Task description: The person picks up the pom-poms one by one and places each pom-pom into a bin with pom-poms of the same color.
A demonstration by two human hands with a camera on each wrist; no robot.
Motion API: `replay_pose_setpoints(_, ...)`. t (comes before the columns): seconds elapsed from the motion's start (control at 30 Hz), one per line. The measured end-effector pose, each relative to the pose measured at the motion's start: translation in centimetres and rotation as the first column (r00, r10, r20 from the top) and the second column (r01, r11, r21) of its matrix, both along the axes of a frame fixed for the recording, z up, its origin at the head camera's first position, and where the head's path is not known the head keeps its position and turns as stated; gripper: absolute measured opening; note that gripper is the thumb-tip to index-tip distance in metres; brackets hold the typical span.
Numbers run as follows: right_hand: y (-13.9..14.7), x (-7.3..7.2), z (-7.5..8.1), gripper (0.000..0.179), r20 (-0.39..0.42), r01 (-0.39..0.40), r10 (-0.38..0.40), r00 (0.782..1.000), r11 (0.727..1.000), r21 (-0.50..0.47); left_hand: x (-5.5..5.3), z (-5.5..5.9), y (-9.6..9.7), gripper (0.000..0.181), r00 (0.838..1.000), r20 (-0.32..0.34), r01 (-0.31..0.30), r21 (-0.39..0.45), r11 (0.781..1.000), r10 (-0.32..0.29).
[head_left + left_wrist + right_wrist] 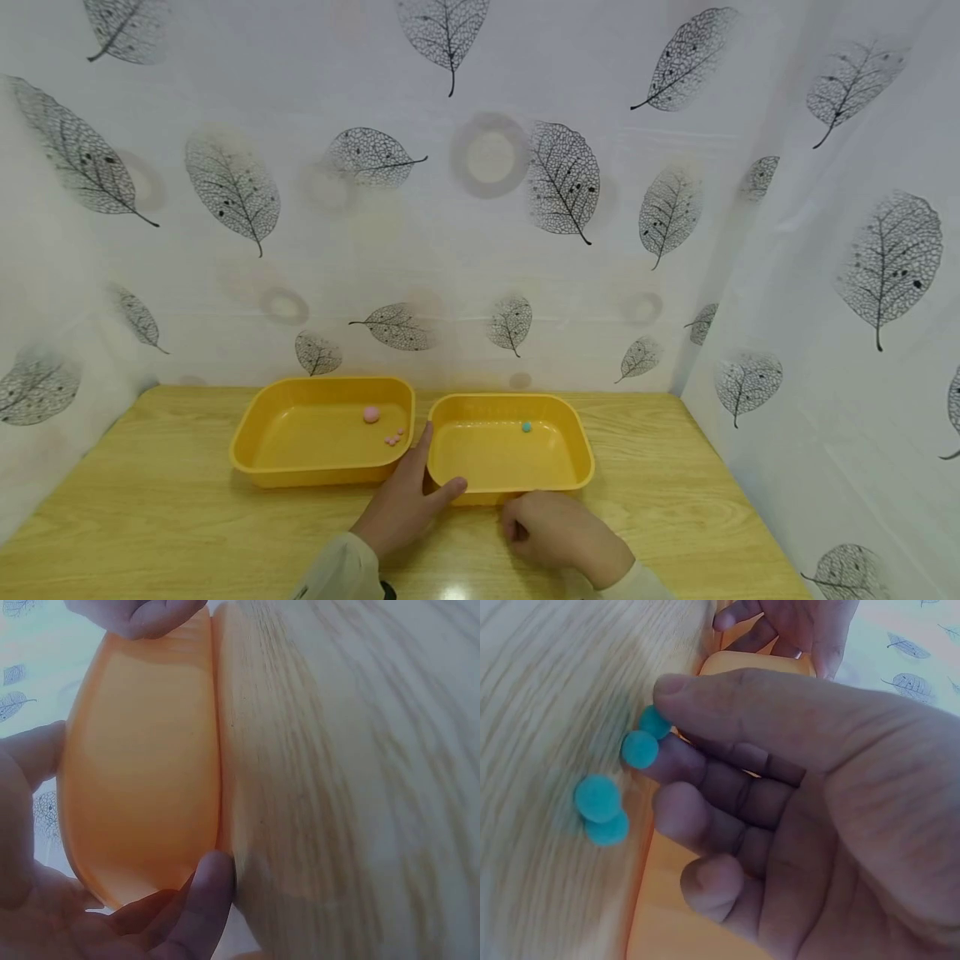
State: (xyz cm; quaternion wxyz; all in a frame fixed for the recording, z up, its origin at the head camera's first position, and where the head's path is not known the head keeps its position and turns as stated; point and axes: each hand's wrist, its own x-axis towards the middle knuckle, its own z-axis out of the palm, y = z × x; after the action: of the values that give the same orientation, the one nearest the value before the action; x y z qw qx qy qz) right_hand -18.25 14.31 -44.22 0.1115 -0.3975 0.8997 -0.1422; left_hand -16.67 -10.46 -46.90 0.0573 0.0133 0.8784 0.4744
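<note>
My left hand [407, 502] holds the near left corner of the smaller yellow tray [510, 490]. In the left wrist view its thumb lies at the rim, and its other fingers bend around the tray's end. Just in front of that tray my right hand [558, 533] is low at the tabletop. The right wrist view shows its thumb and index finger pinching small teal balls [640, 748]. Two more teal balls [598, 796] sit together beside the fingertips. Inside the smaller tray is one teal ball [527, 427].
To the left stands a larger yellow tray [322, 477], with a pink ball [371, 414] and several tiny pink balls [392, 441] in it. Both trays sit on a wood-grain table [150, 500]. White leaf-print sheeting [480, 250] encloses the back and sides.
</note>
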Motion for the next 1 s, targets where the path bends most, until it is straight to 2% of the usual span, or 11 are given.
replay_pose_setpoints(0.2,-0.2,0.1,0.2,0.029,-0.009,0.004,-0.004,1.0,1.0,-0.009,0.0,0.1,0.0,0.107,1.0,-0.009,0.001,0.001,1.0,-0.001)
replay_pose_setpoints(0.37,-0.1,0.1,0.2,0.02,-0.031,0.002,-0.002,1.0,1.0,-0.023,0.2,0.4,0.1,0.106,1.0,-0.019,0.009,0.013,1.0,-0.008)
replay_pose_setpoints(0.57,-0.1,0.3,1.1,0.015,0.0,-0.013,0.013,1.0,0.999,-0.03,0.1,0.3,0.1,0.105,1.0,-0.024,0.011,0.011,1.0,-0.011)
replay_pose_setpoints(0.67,0.1,0.2,1.9,0.015,0.038,-0.032,0.035,0.999,0.996,-0.078,0.1,0.1,0.0,0.105,1.0,-0.025,0.01,0.005,1.0,-0.01)
replay_pose_setpoints(0.77,0.7,0.0,2.6,0.018,0.025,-0.031,0.036,0.999,0.984,-0.174,0.0,0.0,0.1,0.105,1.0,-0.027,0.012,0.005,1.0,-0.012)
replay_pose_setpoints(0.9,1.3,-0.3,2.9,0.023,-0.101,0.037,-0.069,0.992,0.955,-0.294,0.0,0.1,0.2,0.105,1.0,-0.028,0.007,-0.001,1.0,-0.007)
replay_pose_setpoints(1.0,1.5,-0.7,2.6,0.022,-0.206,0.112,-0.192,0.96,0.932,-0.345,0.1,0.0,0.2,0.104,1.0,-0.024,0.0,-0.002,1.0,0.0)
